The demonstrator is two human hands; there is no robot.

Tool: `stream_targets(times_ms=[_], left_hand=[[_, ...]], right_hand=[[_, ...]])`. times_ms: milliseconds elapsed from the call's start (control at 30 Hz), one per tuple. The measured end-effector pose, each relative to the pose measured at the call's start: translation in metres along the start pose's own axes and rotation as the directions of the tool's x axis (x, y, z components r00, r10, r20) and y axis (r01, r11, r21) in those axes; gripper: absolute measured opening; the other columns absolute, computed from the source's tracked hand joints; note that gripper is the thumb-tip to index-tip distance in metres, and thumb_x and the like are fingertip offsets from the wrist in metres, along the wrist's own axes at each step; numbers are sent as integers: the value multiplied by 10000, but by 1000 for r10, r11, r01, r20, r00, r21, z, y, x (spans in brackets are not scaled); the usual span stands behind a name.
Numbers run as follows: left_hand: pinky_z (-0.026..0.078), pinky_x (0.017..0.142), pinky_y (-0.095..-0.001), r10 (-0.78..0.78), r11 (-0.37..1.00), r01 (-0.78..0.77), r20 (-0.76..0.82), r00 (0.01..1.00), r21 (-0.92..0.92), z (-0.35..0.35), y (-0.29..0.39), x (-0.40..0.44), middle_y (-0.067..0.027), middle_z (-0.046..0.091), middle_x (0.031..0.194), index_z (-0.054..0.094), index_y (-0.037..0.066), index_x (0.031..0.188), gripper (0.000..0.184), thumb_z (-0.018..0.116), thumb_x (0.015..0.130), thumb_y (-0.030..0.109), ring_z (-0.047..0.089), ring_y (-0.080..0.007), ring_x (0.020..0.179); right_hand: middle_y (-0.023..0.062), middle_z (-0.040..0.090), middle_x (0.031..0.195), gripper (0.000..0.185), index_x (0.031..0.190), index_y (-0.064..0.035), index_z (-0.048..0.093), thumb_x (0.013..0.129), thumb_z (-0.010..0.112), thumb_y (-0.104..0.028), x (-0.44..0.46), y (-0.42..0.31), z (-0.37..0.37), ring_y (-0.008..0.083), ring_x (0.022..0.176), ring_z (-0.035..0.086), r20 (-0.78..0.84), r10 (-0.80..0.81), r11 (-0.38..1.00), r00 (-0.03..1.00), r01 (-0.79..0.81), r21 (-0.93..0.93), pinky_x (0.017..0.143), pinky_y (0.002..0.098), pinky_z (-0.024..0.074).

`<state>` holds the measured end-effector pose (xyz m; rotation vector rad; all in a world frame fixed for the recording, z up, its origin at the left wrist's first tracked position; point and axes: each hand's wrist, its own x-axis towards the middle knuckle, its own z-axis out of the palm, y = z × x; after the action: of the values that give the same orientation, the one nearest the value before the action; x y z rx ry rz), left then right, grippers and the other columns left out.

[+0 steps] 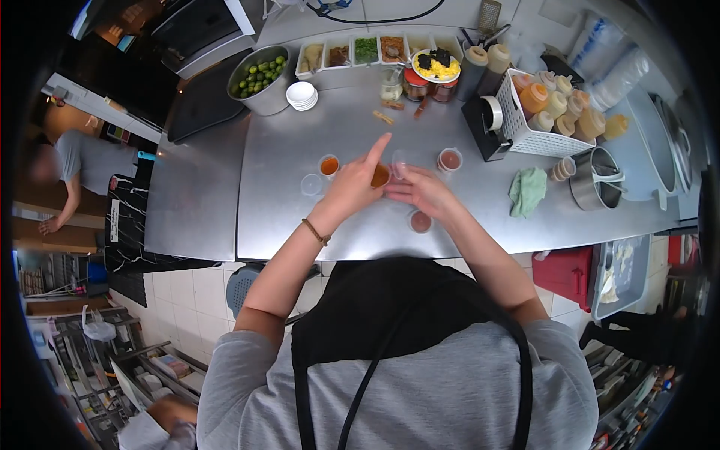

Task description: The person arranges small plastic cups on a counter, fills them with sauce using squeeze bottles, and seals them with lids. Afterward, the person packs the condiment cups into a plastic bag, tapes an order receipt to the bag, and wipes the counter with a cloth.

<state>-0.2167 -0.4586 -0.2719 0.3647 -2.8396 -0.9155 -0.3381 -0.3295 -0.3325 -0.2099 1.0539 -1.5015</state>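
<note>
My left hand (354, 184) is closed around a small sauce cup (381, 176) of orange-brown sauce, its index finger pointing forward. Close beside it, my right hand (426, 192) has a clear plastic lid (399, 160) at its fingertips, near the cup's rim; part of the grip is hidden. Left of my left hand is an open cup of orange sauce (328, 165), and a loose clear lid (310, 184) lies on the steel counter. Two cups of pinkish-brown sauce stand near my right hand: one farther back (450, 159), one nearer me (421, 220).
At the back are a pot of green limes (260, 79), stacked white dishes (301, 95), topping trays (366, 51) and jars under a plate (436, 66). To the right are a black dispenser (486, 129), a bottle basket (551, 141), a green cloth (528, 191) and a metal pot (595, 187). Another person (86, 165) is at far left.
</note>
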Motion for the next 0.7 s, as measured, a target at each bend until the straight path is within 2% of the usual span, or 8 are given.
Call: stream_targets(times_ms=[133, 200, 233, 300, 333, 400, 633, 700], left_hand=[[476, 741, -349, -49, 981, 42, -32, 998, -192, 15, -10, 2, -148, 592, 1011, 190, 114, 1377, 886, 717, 665, 88, 595, -279, 871], [471, 659, -272, -228, 816, 149, -73, 971, -559, 29, -29, -1, -103, 614, 969, 339, 25, 1306, 725, 727, 705, 139, 601, -176, 796], [471, 659, -272, -228, 815, 150, -73, 971, -559, 29, -31, 0, -103, 614, 969, 339, 25, 1306, 725, 727, 705, 139, 601, -176, 796], [426, 568, -199, -432, 439, 399, 201, 879, -805, 29, -37, 2, -48, 628, 882, 527, -24, 1119, 465, 714, 748, 184, 578, -85, 710], [426, 568, -199, -434, 436, 399, 200, 879, -806, 31, -39, 1, -48, 628, 882, 527, -24, 1119, 465, 714, 748, 184, 578, -85, 710], [377, 510, -163, -446, 422, 361, 156, 881, -832, 38, -42, 0, -15, 627, 811, 610, -4, 964, 298, 702, 762, 195, 553, -49, 638], [397, 523, -173, -488, 437, 367, 126, 863, -821, 38, -35, 2, -32, 629, 821, 600, -11, 979, 308, 706, 752, 168, 573, -65, 675], [428, 548, -182, -476, 369, 325, 123, 871, -871, 41, -37, 2, -45, 627, 832, 594, -16, 980, 302, 702, 742, 133, 582, -75, 693]], right_hand=[[123, 572, 1058, 443, 1171, 35, 497, 856, 574, -266, 10, 9, -2, 186, 949, 561, 22, -148, 985, 989, 149, -85, 830, 313, 447], [120, 578, 1048, 441, 1154, 40, 511, 849, 584, -269, 9, 6, 1, 176, 939, 561, -20, -176, 975, 984, 172, -142, 816, 302, 445], [117, 584, 1039, 439, 1138, 46, 526, 843, 594, -271, 9, 4, 3, 165, 929, 561, -56, -205, 961, 977, 190, -202, 803, 291, 444], [112, 591, 1022, 438, 1127, 48, 535, 835, 602, -271, 7, 1, 7, 158, 909, 563, -69, -210, 954, 975, 189, -232, 792, 282, 443], [107, 597, 1006, 438, 1117, 50, 544, 826, 609, -271, 7, 1, 8, 150, 889, 565, -82, -216, 946, 973, 188, -264, 782, 273, 443], [103, 604, 983, 425, 1102, 47, 557, 820, 612, -267, 14, 4, 5, 149, 871, 567, -88, -226, 931, 970, 189, -311, 768, 273, 442], [58, 624, 853, 313, 995, 11, 595, 835, 610, -258, 26, -3, 9, 116, 781, 568, -126, -217, 842, 968, 121, -526, 663, 234, 424], [60, 624, 833, 286, 971, 8, 600, 834, 609, -242, 34, 0, 6, 118, 751, 569, -138, -246, 819, 959, 130, -560, 648, 234, 426]])
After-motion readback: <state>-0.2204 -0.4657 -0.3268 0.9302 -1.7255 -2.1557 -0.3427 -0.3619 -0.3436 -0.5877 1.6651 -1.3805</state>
